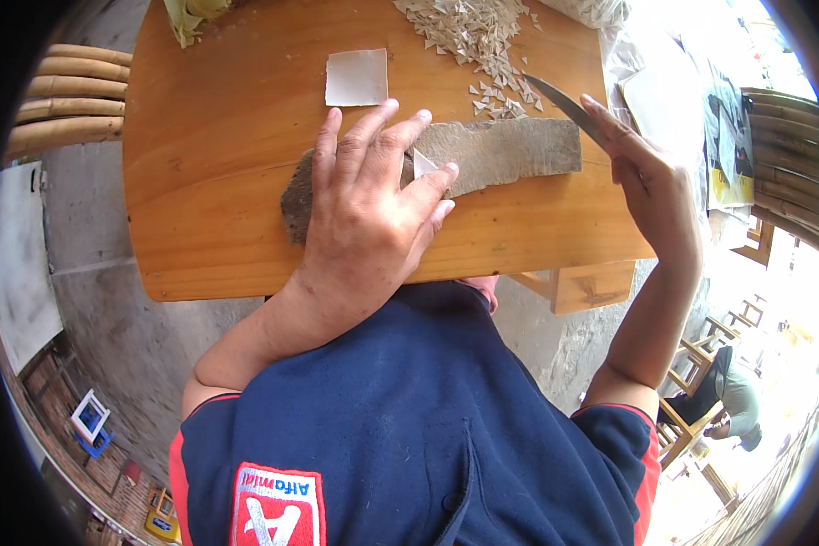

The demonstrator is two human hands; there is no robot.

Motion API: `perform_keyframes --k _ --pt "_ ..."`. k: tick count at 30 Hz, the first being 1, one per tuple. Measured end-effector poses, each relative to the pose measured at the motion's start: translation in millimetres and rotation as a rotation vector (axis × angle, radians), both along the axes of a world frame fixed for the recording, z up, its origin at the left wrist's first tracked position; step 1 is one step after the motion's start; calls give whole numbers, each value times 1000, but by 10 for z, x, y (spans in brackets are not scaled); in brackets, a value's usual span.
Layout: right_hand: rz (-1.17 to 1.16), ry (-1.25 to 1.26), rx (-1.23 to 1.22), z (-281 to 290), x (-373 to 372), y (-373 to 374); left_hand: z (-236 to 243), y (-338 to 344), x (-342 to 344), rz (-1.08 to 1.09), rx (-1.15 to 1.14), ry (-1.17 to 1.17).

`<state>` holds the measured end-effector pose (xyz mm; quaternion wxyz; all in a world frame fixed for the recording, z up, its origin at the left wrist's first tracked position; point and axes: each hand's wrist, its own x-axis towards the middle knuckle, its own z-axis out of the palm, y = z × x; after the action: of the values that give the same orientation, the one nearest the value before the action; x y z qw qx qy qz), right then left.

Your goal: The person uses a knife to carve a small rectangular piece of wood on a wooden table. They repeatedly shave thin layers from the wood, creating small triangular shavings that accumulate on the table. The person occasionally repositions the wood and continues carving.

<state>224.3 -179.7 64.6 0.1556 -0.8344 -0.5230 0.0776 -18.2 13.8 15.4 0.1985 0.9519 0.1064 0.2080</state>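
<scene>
My left hand [364,196] lies palm down with fingers spread across a worn grey-brown slab [519,150], whose material I cannot tell. A small white pointed piece [421,165] shows beside its thumb, partly hidden. Just beyond the fingertips lies a thin off-white square sheet [357,79]. My right hand [642,168] grips a knife [569,106] at the slab's right end, its handle mostly hidden in the fist. The dark blade points away and to the left, raised near a heap of small cream triangular chips [478,36].
The wooden table [209,200] has a rounded left edge. Yellowish leafy material [191,18] lies at its far left, clear plastic [614,45] at the far right. Bamboo rails [77,86] stand beyond the left edge. Another person [742,400] bends among wooden chairs at right.
</scene>
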Motion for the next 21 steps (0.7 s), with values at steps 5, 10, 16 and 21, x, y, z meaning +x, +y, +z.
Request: perform_keyframes --k 5,10,16,21 --pt "-24 96 -68 3 -224 -96 -55 36 -42 13 -40 -49" --pt "-101 251 50 -79 -380 -274 5 32 24 61 -121 -70" --pt "-207 307 34 -146 -502 -451 -15 130 16 28 -127 -86" --pt "-220 350 71 -175 -634 -434 -26 167 33 50 -319 -58"
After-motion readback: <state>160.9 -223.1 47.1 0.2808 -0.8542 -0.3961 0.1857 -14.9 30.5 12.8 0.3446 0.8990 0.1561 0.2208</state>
